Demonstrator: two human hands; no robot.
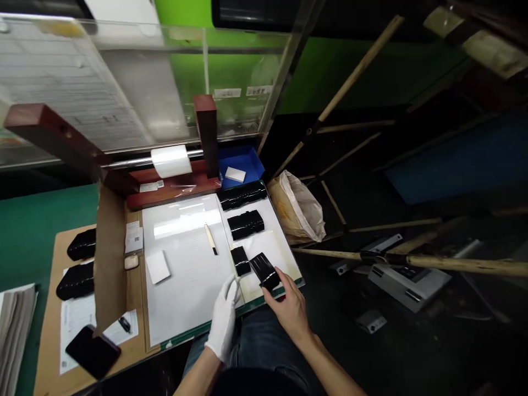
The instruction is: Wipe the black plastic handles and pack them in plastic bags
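Observation:
My right hand (291, 308), bare, pinches the near end of a small stack of glossy black curved pieces (263, 269) between thumb and fingers. The stack lies at a slant at the right of the work surface. Just left of it rests a shorter black stack (240, 260). My left hand (224, 318), in a white glove, is over the front edge with its fingers stretched out and nothing visible in them. Farther back lie a middle black stack (246, 224) and a long black row (242, 196). Tweezers (210, 238) and a white block (158, 267) lie on the white sheet (185, 297).
A roll of clear film (171, 161) hangs on a rod in a red-brown stand (205, 135). Behind is a blue tray (251, 165). A cardboard partition (110, 264), more black stacks (75, 281) and a phone (93, 351) are left. A sack (295, 206) and bamboo poles (330, 253) stand right.

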